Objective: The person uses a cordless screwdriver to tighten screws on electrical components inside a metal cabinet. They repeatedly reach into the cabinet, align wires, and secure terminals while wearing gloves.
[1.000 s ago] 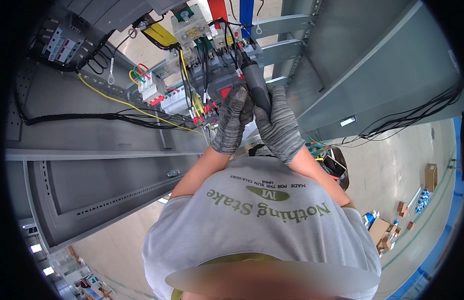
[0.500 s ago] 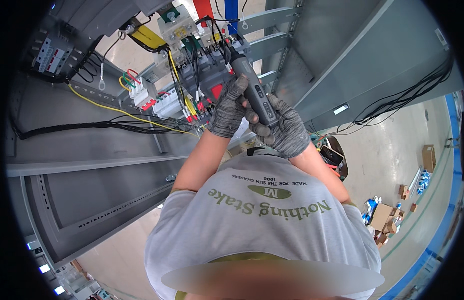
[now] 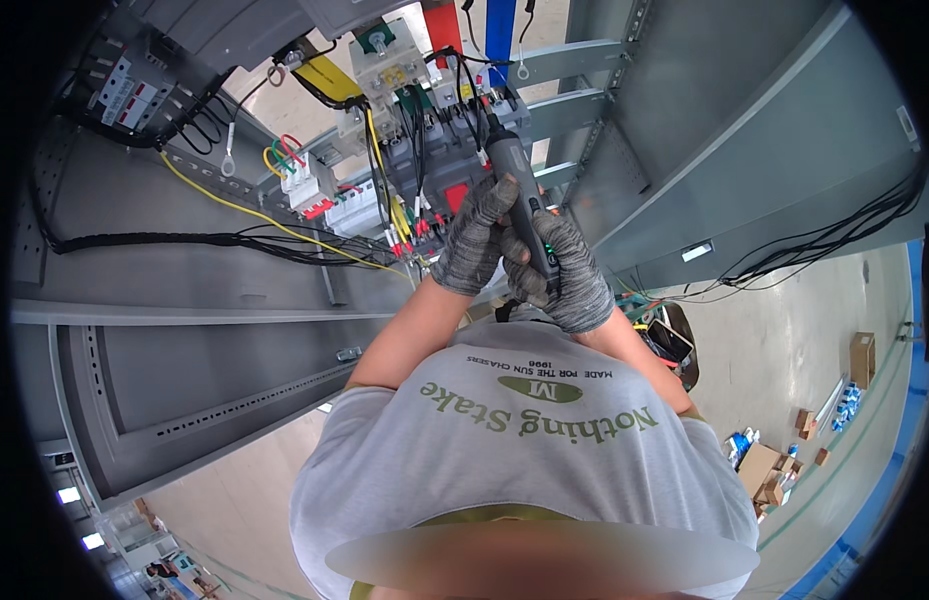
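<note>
Both my hands wear grey knit gloves and hold a dark grey cordless electric screwdriver (image 3: 513, 165). My left hand (image 3: 476, 238) is closed on its side, around the middle of the body. Around its rear end wrap the fingers of my right hand (image 3: 569, 275), and small green lights show on the handle there. The tool's tip points away from me, at a grey switch block (image 3: 446, 150) with terminals, black wires and a red square. Whether the tip sits on a screw is hidden among the wires.
Around the block stands a grey metal cabinet frame (image 3: 184, 318). Left are a white breaker (image 3: 306, 186), a yellow wire (image 3: 212, 208) and a black cable bundle (image 3: 164, 241). Coloured busbars (image 3: 442, 28) stand at the back. Black cables (image 3: 834, 235) hang right; cardboard boxes (image 3: 759, 468) lie on the floor.
The screwdriver has turned about its length in my hands, and green lights now show on its handle. The cabinet appears shifted a little to the right in the view.
</note>
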`<state>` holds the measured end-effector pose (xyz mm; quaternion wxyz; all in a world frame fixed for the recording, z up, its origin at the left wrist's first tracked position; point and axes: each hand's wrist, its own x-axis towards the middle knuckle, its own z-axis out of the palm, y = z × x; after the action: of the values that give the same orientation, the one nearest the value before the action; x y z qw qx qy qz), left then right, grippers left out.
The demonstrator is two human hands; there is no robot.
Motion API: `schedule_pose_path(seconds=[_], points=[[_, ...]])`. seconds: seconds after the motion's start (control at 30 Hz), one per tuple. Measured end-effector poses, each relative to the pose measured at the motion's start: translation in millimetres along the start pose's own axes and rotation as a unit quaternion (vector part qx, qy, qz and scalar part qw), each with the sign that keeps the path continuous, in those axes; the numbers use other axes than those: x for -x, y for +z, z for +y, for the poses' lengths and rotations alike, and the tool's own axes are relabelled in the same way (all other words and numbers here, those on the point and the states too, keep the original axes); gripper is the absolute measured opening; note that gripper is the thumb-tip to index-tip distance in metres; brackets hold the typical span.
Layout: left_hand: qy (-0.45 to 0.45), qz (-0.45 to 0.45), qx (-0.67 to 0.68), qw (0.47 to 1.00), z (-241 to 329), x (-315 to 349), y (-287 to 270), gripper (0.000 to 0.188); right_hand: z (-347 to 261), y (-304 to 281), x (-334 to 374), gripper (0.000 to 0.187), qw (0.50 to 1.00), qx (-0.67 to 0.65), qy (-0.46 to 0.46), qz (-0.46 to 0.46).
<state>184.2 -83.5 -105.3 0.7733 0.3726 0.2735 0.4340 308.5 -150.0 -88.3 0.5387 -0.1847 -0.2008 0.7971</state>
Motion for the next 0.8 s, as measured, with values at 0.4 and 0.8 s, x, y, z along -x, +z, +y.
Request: schedule_pose_path(seconds=[0.4, 0.8], points=[[0.069, 0.074, -0.008, 0.995, -21.4, -0.3, -34.7, 0.045, 0.3, -5.8, -0.4, 0.044, 0.999, -0.008, 0.022, -0.027], [0.378, 0.21, -0.71, 0.555, 38.6, -66.3, -45.0, 0.035, -3.8, -19.2, -2.0, 0.043, 0.997, -0.032, 0.038, -0.055]])
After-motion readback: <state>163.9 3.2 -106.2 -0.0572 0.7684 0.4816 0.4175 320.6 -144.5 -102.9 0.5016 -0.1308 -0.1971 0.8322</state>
